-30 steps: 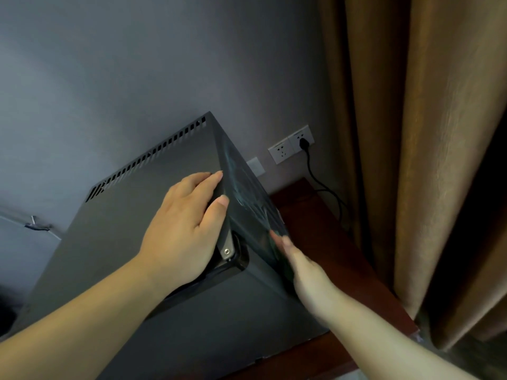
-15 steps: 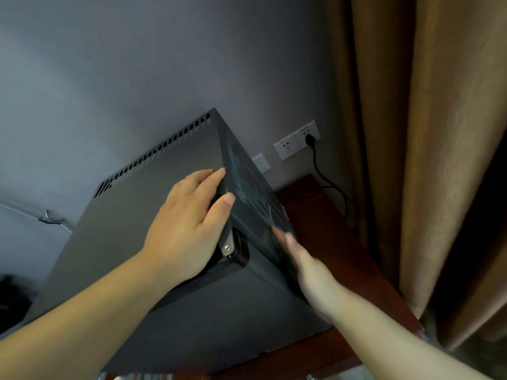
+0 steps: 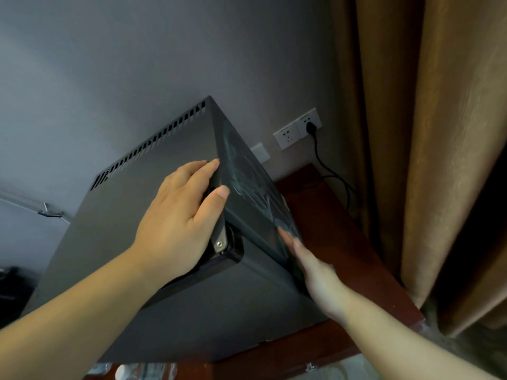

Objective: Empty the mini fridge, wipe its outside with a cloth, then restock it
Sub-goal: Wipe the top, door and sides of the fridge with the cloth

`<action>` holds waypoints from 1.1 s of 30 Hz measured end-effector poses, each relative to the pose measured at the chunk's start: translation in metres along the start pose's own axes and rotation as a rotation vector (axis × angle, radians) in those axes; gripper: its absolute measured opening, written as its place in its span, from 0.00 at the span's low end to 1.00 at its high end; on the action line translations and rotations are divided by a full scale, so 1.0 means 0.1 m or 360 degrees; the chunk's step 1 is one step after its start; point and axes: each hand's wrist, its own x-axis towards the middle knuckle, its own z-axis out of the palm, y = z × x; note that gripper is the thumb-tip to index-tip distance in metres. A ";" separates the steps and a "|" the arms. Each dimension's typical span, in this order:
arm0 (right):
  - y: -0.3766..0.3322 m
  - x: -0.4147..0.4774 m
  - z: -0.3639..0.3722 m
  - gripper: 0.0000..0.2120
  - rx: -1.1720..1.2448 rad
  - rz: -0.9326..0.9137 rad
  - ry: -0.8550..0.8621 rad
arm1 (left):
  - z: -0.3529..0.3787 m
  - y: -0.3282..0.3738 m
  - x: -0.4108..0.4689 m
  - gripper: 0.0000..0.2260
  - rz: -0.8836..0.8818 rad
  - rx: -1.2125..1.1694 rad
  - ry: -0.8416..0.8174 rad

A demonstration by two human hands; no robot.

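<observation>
The dark grey mini fridge [image 3: 131,242] stands on a reddish wooden table [image 3: 348,250], with its vent slots toward the wall. My left hand [image 3: 178,223] lies flat on the fridge's top at the right edge, beside the metal hinge plate [image 3: 219,242], and its thumb reaches over the edge. My right hand [image 3: 315,272] presses flat against the fridge's right side, fingers stretched out toward the wall. Pale smear marks [image 3: 241,171] show on that side. No cloth is visible in either hand.
Two white wall sockets [image 3: 297,131] sit behind the fridge, and a black plug and cable [image 3: 326,171] run down to the table. Brown curtains [image 3: 444,160] hang close on the right. Clear bottles [image 3: 142,371] show under the fridge's front edge. A metal hook [image 3: 49,212] is on the left wall.
Both hands keep their places on the fridge. Only my view has shifted slightly, so the fridge sits a little higher in the frame.
</observation>
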 end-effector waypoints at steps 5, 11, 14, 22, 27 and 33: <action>0.40 0.04 -0.26 0.36 0.0246 0.0325 0.0222 | 0.00 0.02 0.00 0.32 0.0000 -0.0001 0.0003; 0.32 0.07 -0.19 0.36 0.0161 0.0244 0.0171 | -0.01 0.02 0.00 0.33 -0.0008 -0.0005 0.0002; 0.49 0.05 -0.30 0.27 0.0101 0.0354 0.0258 | 0.00 0.01 0.00 0.32 -0.0003 -0.0002 -0.0001; 0.59 0.11 -0.40 0.37 0.0222 0.0576 0.0249 | -0.01 0.01 0.00 0.31 -0.0006 -0.0024 0.0007; 0.80 0.13 -0.54 0.36 0.0180 0.0774 0.0286 | -0.01 0.01 0.00 0.31 -0.0016 -0.0026 0.0001; 0.52 0.34 -0.44 0.31 0.0344 0.0567 0.0178 | -0.02 0.01 0.00 0.30 -0.0020 -0.0010 0.0000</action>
